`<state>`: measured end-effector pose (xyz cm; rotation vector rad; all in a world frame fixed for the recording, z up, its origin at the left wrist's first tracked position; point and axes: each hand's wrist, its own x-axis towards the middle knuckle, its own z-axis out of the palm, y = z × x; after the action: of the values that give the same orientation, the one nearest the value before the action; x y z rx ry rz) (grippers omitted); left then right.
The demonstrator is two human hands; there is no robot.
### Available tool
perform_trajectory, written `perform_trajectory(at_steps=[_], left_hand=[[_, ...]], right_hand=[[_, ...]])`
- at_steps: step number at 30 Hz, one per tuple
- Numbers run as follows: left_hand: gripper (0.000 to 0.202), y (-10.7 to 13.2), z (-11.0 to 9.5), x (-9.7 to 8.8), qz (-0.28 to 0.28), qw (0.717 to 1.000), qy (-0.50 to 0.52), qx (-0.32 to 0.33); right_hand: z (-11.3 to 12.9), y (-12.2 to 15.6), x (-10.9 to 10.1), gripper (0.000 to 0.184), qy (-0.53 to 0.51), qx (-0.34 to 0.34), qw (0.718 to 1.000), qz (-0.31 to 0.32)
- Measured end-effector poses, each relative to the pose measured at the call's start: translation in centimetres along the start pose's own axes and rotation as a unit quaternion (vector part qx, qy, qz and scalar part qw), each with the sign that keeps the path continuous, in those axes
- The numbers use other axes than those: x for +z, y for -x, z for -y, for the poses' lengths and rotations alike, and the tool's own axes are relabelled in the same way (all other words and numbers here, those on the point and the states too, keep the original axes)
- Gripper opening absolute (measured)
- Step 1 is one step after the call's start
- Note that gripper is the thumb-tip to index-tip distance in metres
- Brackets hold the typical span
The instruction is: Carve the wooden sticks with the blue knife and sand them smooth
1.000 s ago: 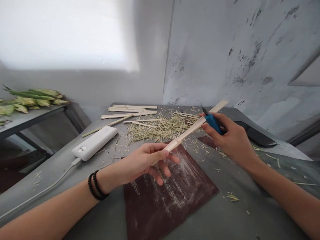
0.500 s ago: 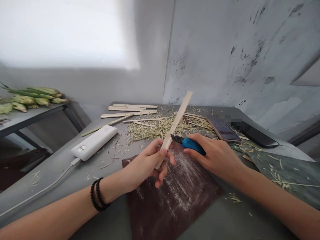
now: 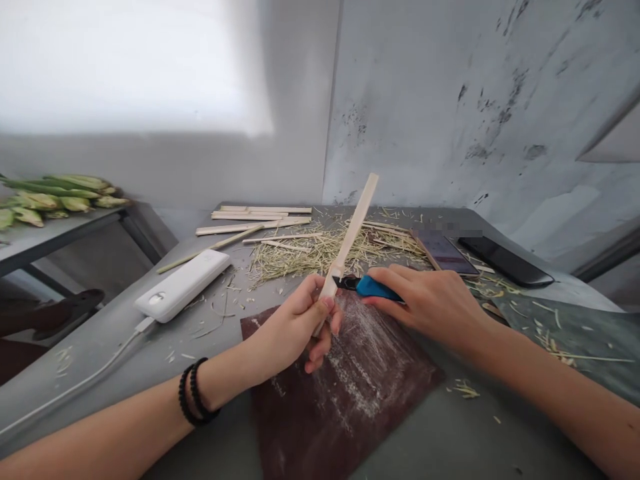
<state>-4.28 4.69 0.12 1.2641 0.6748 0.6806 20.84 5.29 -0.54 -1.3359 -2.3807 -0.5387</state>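
Note:
My left hand (image 3: 305,323) is closed round the lower end of a pale bamboo strip (image 3: 356,223), which slants up and away to the right. A notch or narrowed step shows on the strip just above my fingers. My right hand (image 3: 430,303) grips a blue utility knife (image 3: 377,288), its dark blade lying against the strip right by that step. Below both hands lies a dark red-brown sheet of sandpaper (image 3: 345,400), dusted with pale powder. Behind the strip spreads a heap of thin shavings (image 3: 300,257).
Several bamboo strips (image 3: 260,217) lie at the table's back edge. A white power bank (image 3: 183,287) with a cable sits left. Two phones (image 3: 445,253) (image 3: 505,260) rest at the right, near a dark green sheet (image 3: 585,333). Corn ears (image 3: 60,197) lie on a side table.
The knife has moved left and slightly down along the strip, its blade now closer to my left fingers. A stepped notch now shows on the strip. The whole view has shifted a little.

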Motion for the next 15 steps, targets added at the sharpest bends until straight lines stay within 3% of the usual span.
perform_trajectory(at_steps=[9,11,15], left_hand=[[0.02,0.1,-0.7,0.0,0.024,0.998,0.065,-0.008],[0.021,0.2,-0.6,0.0,0.03,0.997,0.072,-0.018],[0.018,0.4,0.0,0.2,0.065,0.995,0.058,-0.048]], right_hand=[[-1.5,-0.4,-0.6,0.047,0.039,0.009,0.998,-0.041],[-2.7,-0.4,-0.9,0.048,0.046,0.038,0.997,-0.057],[-5.4,0.0,-1.9,0.055,0.064,0.162,0.975,-0.14]])
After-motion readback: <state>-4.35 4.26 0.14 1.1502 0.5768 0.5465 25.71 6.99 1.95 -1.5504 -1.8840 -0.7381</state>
